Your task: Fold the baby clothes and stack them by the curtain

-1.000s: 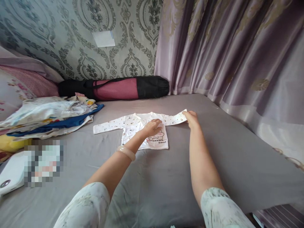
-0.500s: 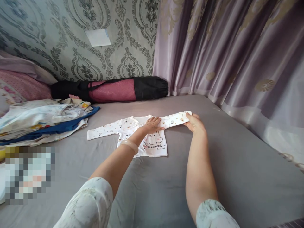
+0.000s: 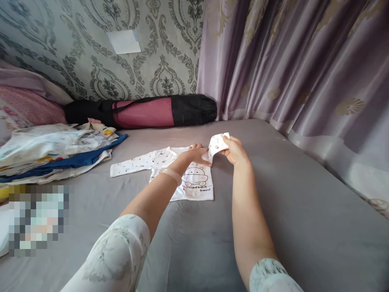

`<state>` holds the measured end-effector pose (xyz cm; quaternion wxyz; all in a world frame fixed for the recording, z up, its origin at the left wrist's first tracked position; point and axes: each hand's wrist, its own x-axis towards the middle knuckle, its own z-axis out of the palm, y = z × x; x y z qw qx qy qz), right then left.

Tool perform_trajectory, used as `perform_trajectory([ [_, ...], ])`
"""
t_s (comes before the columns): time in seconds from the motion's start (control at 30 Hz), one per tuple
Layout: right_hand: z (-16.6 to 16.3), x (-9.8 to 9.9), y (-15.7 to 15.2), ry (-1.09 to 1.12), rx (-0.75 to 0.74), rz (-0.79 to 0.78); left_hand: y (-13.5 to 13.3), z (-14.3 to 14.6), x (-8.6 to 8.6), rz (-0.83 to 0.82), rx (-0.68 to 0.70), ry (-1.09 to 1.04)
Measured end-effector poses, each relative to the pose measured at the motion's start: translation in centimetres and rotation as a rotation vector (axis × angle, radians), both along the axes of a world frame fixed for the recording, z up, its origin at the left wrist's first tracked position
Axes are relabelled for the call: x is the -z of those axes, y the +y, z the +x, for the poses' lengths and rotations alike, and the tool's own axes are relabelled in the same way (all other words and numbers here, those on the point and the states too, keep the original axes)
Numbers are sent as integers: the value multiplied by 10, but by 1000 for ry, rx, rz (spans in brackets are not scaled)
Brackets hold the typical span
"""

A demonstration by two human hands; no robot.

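A small white baby shirt (image 3: 196,184) with a cartoon animal and lettering on its front lies spread on the grey bed sheet. Its left-hand sleeve (image 3: 132,165) stretches out flat. My left hand (image 3: 196,155) rests on the upper chest near the right shoulder, fingers apart, pressing the cloth. The cuff of the other sleeve (image 3: 217,146) is pinched between the thumb and fingers of my right hand (image 3: 235,150). That sleeve is lifted off the sheet and bends up from the shoulder. A pale bangle (image 3: 170,175) circles my left wrist.
Stacked clothes (image 3: 57,152) lie at the left, with a blurred patch (image 3: 39,221) in front of them. A black and pink rolled bag (image 3: 142,112) lies along the wall. Purple curtains (image 3: 273,61) hang at the right, beside the edge of the grey sheet (image 3: 291,202).
My right hand has raised the sleeve's cuff and brought it left toward the shirt's body, so the sleeve now curves. My left hand stays on the chest, its fingers more bent.
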<state>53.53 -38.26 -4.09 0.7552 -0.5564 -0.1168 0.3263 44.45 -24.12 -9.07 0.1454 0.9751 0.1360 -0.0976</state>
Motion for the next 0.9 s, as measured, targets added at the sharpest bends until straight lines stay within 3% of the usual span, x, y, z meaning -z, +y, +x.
perform_trajectory([
  [0.23,-13,13,21,-4,-66,-40,-2,-6,2,-89,-52,-115],
  [0.4,-16,13,24,-29,-61,-108,1,-40,6,-229,-179,-371],
  [0.5,-22,18,31,-53,-86,-143,4,-69,10,-400,-391,-579],
  [0.6,-34,27,44,-88,-118,-174,5,-90,17,-677,-676,-753],
  [0.67,-44,34,52,-123,-201,-166,4,-97,22,-834,-791,-834],
  [0.8,-59,42,59,-138,-459,-153,3,-99,30,-910,-824,-909],
  [0.9,-49,39,53,-150,-404,-201,3,-99,33,-849,-805,-927],
])
